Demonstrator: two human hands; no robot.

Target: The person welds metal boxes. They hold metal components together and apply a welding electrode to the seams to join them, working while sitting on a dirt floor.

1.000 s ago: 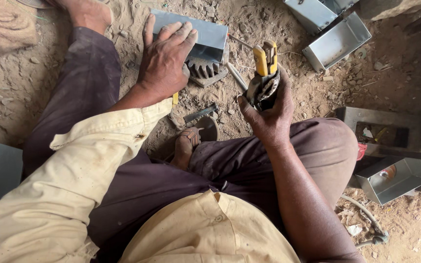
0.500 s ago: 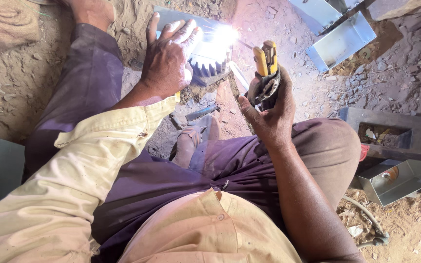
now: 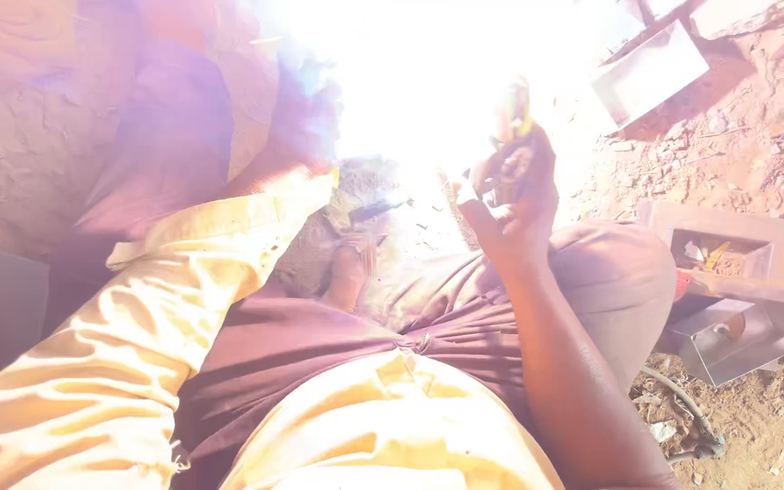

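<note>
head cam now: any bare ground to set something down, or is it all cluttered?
Bare dirt lies right of the right hand, between the upper metal box and the open grey box. More dirt at far left. Lower right is crowded: metal tray, cable. Top centre is washed out by glare.

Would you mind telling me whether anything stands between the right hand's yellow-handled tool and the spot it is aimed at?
Nothing visible does, though a white glare covers that spot. The right hand grips the yellow-handled tool, tip pointing into the glare. The left hand is lost in it; only its pale sleeve shows.
</note>
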